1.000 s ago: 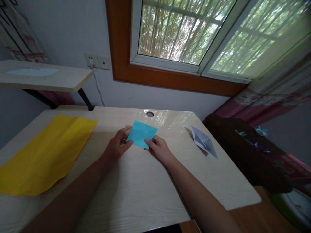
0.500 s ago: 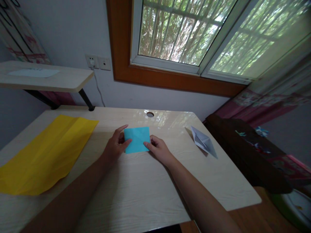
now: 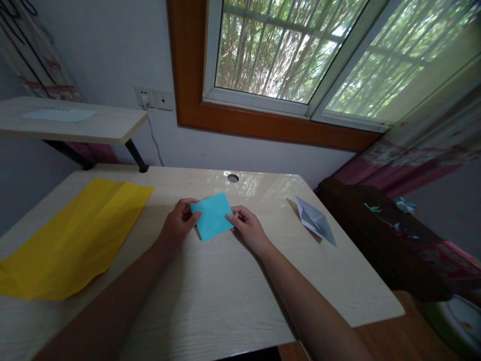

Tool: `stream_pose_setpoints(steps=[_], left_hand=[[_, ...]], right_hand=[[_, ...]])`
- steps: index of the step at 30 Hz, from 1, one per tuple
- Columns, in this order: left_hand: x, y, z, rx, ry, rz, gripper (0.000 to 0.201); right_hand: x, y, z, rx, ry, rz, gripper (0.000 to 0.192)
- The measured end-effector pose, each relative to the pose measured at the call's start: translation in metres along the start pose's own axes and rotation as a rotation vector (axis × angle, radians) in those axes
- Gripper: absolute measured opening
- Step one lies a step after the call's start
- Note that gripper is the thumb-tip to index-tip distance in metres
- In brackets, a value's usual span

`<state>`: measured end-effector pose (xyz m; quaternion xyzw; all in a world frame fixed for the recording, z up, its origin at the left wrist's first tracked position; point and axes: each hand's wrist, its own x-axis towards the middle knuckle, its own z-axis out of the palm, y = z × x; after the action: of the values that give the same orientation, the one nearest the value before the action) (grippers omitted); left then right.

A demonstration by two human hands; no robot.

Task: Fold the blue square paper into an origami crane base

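Observation:
A small square of light-blue paper is held between my two hands, just above the middle of the desk, and it is turned slightly askew. My left hand pinches its left corner, thumb on top and fingers behind. On the right edge, my right hand grips the paper with the thumb in front, its other fingers partly hidden underneath. Whether the paper has folded layers I cannot tell. A folded white paper boat rests on the desk to the right of my right hand.
A large yellow paper sheet covers the desk's left part. At the back left stands a raised shelf on black legs, with a white sheet on top. A round cable hole sits near the back edge. Beyond is a window.
The blue paper has turned anticlockwise from nearly level to tilted. My left fingers, stretched out before, have curled in around its corner; my right hand has kept its grip.

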<state>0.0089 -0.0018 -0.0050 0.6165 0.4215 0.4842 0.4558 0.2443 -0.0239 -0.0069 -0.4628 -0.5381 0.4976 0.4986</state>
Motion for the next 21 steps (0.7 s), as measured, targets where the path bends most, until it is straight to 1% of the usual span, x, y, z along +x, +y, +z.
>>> stream_pose_setpoints(steps=[3, 7, 11, 17, 21], left_hand=[[0.0018, -0.0025, -0.0007, -0.019, 0.023, 0.007, 0.036], [0.0029, -0.0042, -0.0011, -0.029, 0.024, 0.006, 0.037], [0.0025, -0.003, -0.0021, 0.051, 0.004, 0.03, 0.037], [0.0017, 0.0028, -0.0035, 0.141, -0.058, 0.034, 0.042], [0.0026, 0.001, -0.0043, 0.187, -0.05, 0.058, 0.041]], right_hand=[[0.0005, 0.0002, -0.0002, 0.0, -0.011, -0.031, 0.029], [0.0004, 0.0009, -0.0007, -0.006, -0.018, -0.058, 0.034], [-0.0007, 0.0014, -0.0006, -0.016, -0.021, -0.048, 0.034], [-0.0004, 0.004, -0.0022, -0.093, -0.031, -0.085, 0.032], [-0.0002, 0.0038, -0.0028, -0.094, -0.039, -0.071, 0.033]])
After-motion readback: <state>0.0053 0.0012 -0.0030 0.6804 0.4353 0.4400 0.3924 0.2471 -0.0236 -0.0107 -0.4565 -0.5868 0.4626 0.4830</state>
